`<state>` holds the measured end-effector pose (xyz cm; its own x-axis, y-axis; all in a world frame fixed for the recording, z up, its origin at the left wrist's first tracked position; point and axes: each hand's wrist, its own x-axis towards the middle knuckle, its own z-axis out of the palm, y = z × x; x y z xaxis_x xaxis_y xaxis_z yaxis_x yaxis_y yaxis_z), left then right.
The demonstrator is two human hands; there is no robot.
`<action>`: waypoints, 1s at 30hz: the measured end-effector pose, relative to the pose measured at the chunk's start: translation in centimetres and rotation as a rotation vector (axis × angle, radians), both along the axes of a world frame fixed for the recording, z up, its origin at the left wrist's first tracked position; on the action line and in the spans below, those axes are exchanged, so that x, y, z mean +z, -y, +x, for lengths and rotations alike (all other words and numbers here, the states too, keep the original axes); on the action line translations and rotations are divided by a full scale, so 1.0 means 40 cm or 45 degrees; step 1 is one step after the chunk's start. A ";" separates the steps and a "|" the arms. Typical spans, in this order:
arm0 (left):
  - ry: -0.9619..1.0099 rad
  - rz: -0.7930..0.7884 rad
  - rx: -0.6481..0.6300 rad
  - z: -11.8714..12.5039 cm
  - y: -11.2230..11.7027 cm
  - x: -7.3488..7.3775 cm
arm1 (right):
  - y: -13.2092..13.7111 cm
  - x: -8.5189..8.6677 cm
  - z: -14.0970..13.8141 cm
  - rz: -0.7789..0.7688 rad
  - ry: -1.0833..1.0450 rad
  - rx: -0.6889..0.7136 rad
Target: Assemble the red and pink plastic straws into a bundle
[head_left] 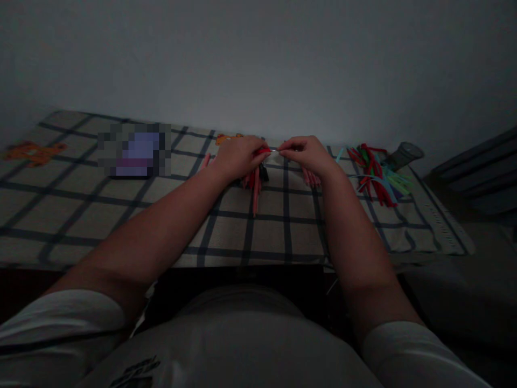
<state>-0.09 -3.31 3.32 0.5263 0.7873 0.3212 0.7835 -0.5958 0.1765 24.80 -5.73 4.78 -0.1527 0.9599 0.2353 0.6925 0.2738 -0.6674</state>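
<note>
My left hand (238, 154) is closed in a pinch around a short red piece that looks like a pipe cleaner (264, 150). Across a small gap, my right hand (305, 152) pinches the end of a thin pale strand, perhaps wire (274, 151), which runs to the red piece. Beneath my left hand lies a bundle of pink and red stems (256, 191) with a dark item (264, 173) beside it. More pink stems (311, 178) lie under my right hand, partly hidden by it.
A checked cloth (266, 237) covers the table against the wall. On the right, red, green and pale blue stems (375, 180) lie by a tipped clear cup (405, 154). A blurred-out purple object (139, 153) and an orange figure (32, 153) are on the left.
</note>
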 end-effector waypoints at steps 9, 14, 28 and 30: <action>0.001 0.003 -0.008 -0.002 0.006 0.003 | 0.007 0.003 -0.008 0.020 -0.010 -0.010; 0.005 -0.009 -0.019 -0.002 0.004 0.002 | 0.011 0.005 -0.012 0.017 0.022 -0.009; -0.057 0.022 -0.069 -0.001 -0.010 -0.014 | 0.012 0.003 -0.027 0.018 0.040 -0.028; -0.070 0.029 -0.078 -0.001 -0.010 -0.015 | 0.014 0.006 -0.031 0.018 0.055 -0.019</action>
